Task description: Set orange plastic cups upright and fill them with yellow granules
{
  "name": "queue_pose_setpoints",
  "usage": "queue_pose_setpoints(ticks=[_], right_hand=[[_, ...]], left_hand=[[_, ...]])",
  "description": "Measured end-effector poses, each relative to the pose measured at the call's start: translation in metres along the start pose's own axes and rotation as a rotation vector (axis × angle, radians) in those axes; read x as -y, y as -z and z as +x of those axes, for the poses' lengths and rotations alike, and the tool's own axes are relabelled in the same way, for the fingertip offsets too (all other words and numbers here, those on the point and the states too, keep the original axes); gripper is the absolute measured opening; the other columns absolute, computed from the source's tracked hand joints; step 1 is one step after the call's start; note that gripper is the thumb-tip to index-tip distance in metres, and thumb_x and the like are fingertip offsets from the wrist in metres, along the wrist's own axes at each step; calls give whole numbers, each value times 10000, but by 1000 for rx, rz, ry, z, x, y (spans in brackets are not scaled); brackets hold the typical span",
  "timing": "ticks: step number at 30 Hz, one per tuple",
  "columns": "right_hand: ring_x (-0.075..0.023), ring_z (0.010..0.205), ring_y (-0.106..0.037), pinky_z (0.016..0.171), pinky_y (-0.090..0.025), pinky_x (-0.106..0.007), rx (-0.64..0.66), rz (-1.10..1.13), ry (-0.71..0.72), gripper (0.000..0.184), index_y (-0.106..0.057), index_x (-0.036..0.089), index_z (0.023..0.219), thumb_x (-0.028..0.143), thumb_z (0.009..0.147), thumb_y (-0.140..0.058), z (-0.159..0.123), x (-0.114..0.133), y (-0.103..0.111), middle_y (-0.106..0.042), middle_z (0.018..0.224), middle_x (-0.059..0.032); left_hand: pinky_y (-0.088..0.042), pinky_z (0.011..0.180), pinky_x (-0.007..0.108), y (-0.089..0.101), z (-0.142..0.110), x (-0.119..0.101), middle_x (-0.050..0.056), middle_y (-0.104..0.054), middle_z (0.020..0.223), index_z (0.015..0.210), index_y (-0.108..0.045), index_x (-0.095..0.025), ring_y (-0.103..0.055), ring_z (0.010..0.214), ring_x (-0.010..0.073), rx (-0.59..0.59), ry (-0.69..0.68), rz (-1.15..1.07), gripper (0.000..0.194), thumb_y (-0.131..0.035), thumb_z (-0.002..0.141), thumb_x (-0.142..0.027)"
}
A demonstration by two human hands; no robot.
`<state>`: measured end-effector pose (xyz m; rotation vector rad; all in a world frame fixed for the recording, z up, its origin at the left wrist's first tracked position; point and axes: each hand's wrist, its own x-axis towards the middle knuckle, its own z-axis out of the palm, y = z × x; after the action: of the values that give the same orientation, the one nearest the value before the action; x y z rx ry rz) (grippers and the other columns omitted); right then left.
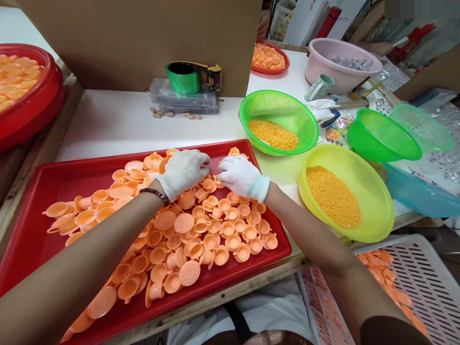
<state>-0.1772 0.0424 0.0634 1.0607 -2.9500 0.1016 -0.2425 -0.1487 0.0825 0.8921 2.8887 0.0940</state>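
White-gloved, held left hand (185,173) and right hand (241,176) curled over the cups (196,250); from this angle, could not tell any grasp. Had cups loose inside the tray (46,196), probably against spilling, and the yellow bowl (375,206) near it, likely for easy reach.

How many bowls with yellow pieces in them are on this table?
2: a green bowl by the far right corner of the red tray, and a yellow bowl nearer, right of the tray. Others may be hidden.
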Motion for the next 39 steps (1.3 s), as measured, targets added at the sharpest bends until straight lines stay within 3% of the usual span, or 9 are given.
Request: queue_pose_setpoints(ticks=[4,10,18,24,26,30,33,36,39], right_hand=[[-263,1118,-578,927,-350,-400,-34,59,-54,221,-792,205,1037,304,1031,-595,-7,-3,3,-745,1151,-85],[-294,1023,-586,799,-341,-389,-32,-85,-400,291,-753,169,1097,389,1040,-571,10,0,7,-715,1113,-133],[-302,1045,-567,815,-325,-430,23,-195,-288,339,-766,160,1105,123,1041,-434,23,-2,8,-716,1104,-151],[-297,1067,-540,843,-316,-430,45,-98,-151,260,-790,230,1115,340,1038,-568,0,9,9,-721,1177,-95],[-294,1049,-542,844,-315,-433,81,-108,-136,251,-804,222,1045,292,1031,-564,1,11,6,-718,1162,-98],[-292,1020,-545,789,-311,-426,54,-165,-250,286,-795,181,1062,130,998,-520,3,14,5,-717,1114,-124],[-280,1014,-550,770,-307,-418,18,-142,-101,283,-791,228,1105,147,998,-542,2,20,5,-714,1138,-96],[-291,1034,-550,765,-304,-413,41,-129,11,260,-802,244,1070,172,994,-564,5,24,-1,-704,1152,-97],[-303,1029,-545,769,-308,-418,39,-146,-88,278,-806,211,1023,171,1011,-532,14,21,-10,-696,1144,-131]], left_hand=[[-393,706,341,-3,-5,-3,94,-753,1084,985,-717,-210,-685,947,248,-19,-7,5,231,-529,916,-326],[-385,752,360,-4,-16,-2,77,-772,975,819,-686,-213,-665,934,252,-26,-93,85,169,-562,880,-311],[-369,662,348,0,11,-4,106,-781,985,917,-703,-210,-672,806,234,15,4,73,256,-459,939,-280],[-385,704,333,14,3,-3,57,-766,867,797,-693,-220,-649,764,212,125,-25,87,111,-587,816,-192],[-397,708,336,13,4,-8,65,-764,868,800,-703,-211,-656,770,216,137,-9,92,132,-575,822,-190],[-423,709,340,7,22,-18,108,-774,1030,1009,-740,-198,-696,899,251,79,43,73,266,-501,894,-216],[-438,709,336,8,29,-19,116,-764,1141,1237,-697,-210,-705,968,255,25,94,49,396,-400,984,-282],[-447,733,348,13,12,-11,111,-757,1151,1218,-701,-212,-699,975,254,12,121,56,412,-362,1015,-328],[-445,798,375,13,-21,1,117,-740,1124,1093,-732,-202,-679,1009,280,71,82,188,322,-471,980,-354]])
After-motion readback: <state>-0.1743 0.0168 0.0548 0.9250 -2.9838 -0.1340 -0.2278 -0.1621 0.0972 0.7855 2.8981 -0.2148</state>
